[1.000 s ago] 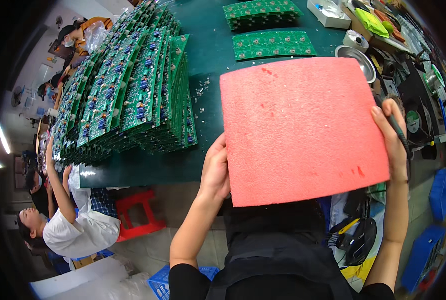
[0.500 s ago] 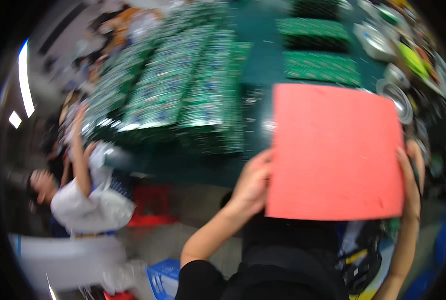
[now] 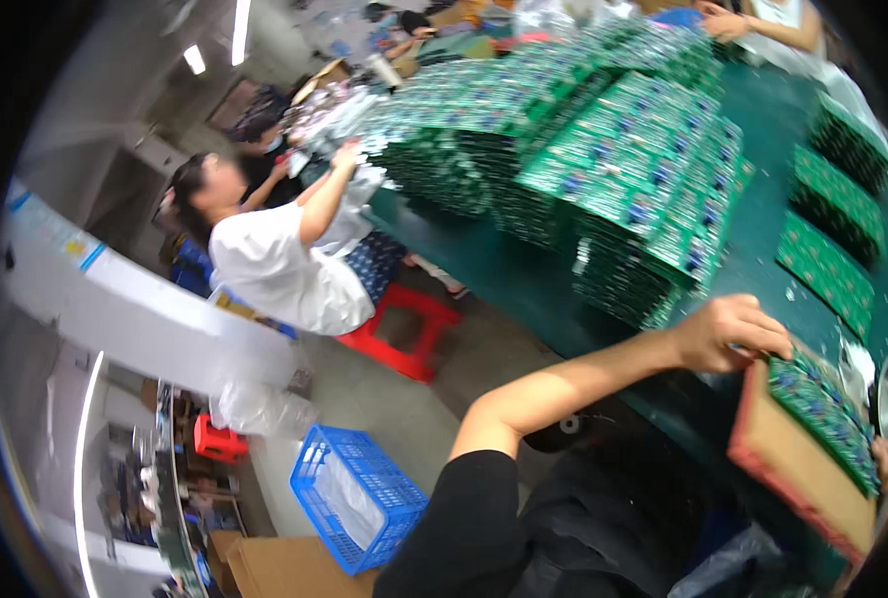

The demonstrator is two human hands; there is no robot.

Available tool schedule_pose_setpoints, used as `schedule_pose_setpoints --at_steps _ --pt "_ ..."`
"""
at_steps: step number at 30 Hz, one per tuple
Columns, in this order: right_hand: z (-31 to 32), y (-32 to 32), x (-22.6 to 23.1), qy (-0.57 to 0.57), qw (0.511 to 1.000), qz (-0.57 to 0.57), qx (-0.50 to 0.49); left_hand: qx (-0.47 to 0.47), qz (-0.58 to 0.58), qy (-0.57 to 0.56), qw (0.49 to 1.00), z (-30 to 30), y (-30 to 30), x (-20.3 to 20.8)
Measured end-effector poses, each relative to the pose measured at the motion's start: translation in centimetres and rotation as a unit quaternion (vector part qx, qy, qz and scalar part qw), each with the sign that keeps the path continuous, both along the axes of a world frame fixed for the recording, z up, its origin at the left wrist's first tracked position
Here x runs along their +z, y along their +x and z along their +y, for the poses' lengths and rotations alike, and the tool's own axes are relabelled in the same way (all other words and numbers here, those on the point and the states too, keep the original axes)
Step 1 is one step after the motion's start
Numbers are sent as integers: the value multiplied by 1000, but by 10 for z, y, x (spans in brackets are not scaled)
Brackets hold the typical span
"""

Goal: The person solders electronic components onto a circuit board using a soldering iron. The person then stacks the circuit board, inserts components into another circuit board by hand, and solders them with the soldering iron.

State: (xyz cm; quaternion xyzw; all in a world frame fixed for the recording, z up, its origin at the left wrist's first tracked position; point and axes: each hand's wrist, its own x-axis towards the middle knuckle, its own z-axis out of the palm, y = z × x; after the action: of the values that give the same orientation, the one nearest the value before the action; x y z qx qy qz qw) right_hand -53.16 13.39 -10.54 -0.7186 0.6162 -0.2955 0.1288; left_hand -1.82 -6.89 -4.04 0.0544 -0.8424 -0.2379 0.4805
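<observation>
A green circuit board panel, crowded with small parts, lies along a flat tan board with a red edge. My left hand closes its fingers on the panel's upper left end, over the board's corner. At the panel's other end, close to the picture's right rim, my right hand shows only in part, with its fingers curled at the panel's edge. The underside of the board is hidden.
Tall stacks of green circuit boards cover much of the green table. More boards lie in a row at right. A co-worker in white sits at left on a red stool. A blue crate stands on the floor.
The red sheet's broad face no longer shows; now a tan board with a red edge and a circuit board panel is at my hands. The view has swung left, and both hands sit farther right.
</observation>
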Motion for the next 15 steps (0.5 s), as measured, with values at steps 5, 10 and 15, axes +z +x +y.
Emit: schedule_pose_setpoints --at_steps 5,10,15 --pt "-4 140 33 169 954 -238 -66 23 -131 -174 976 1 22 -26" --pt "-12 142 74 18 966 103 238 22 -253 -137 957 19 26 -4" --pt "-7 152 96 6 963 144 227 34 -289 -97 952 32 14 3"
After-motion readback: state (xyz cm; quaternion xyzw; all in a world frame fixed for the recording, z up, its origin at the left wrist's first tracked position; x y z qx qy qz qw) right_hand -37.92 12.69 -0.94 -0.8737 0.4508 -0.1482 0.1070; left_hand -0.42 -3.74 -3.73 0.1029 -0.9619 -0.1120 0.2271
